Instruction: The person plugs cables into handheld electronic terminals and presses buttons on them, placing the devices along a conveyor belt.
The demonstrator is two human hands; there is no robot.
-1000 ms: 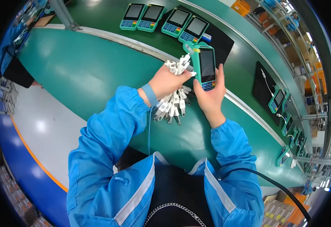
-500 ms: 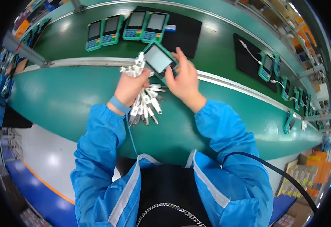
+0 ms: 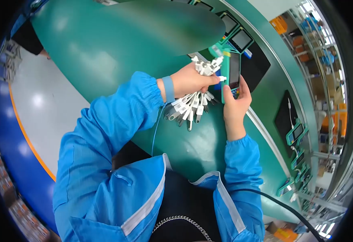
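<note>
My left hand [image 3: 190,80] is closed around a bundle of short white USB cables [image 3: 190,105], whose ends stick out above and below the fist. Between its thumb and finger, one white plug [image 3: 222,78] meets the side edge of a green-framed card payment terminal [image 3: 234,68]; whether it is inserted I cannot tell. My right hand [image 3: 237,105] grips that terminal at its lower end, thumb on the near side and fingers behind. The terminal is turned on its side edge, dark screen facing right. A blue strap [image 3: 168,89] with a thin cord circles my left wrist.
More terminals [image 3: 241,39] lie beyond my hands beside a black mat [image 3: 261,66]. Over to the right, a second dark mat [image 3: 283,117] carries a white cable [image 3: 289,109], near several terminals [image 3: 295,133]. A metal rail [image 3: 265,137] crosses the green bench [image 3: 116,60].
My view has swung round. My right hand has gripped the terminal and tilted it up on edge, and my left hand has brought a plug from the bundle against its side.
</note>
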